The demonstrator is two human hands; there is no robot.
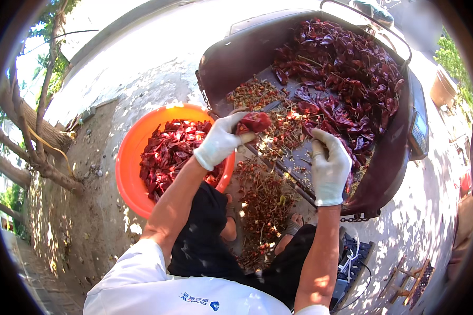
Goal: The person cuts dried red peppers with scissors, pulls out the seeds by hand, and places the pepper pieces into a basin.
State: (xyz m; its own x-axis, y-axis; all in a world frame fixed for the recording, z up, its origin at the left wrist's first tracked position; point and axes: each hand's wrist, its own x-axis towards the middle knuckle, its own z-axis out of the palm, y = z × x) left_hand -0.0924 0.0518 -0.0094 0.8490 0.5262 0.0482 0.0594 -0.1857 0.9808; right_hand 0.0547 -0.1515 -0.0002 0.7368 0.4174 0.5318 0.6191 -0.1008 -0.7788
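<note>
In a white knit work glove, my left hand (222, 138) grips a dried red pepper (255, 122) above the cart bed's open edge. My gloved right hand (332, 167) is raised over the same edge with its fingers bent. Beside its fingertips lie dried peppers, and whether it pinches anything is unclear. Whole dried red peppers (339, 63) are heaped in the dark red metal cart bed (236, 51). Stems and seeds (256, 94) cover its near left part. Left of my knees, an orange plastic basin (131, 185) contains red pepper pieces (173, 149).
Stem scraps (262, 197) lie on the ground between my feet. A dark blade-like object (270, 106) rests among the stems. A keypad unit (419, 128) sits at the cart's right side. Tree trunks (39, 122) rise at left; a small wooden stool (412, 279) stands lower right.
</note>
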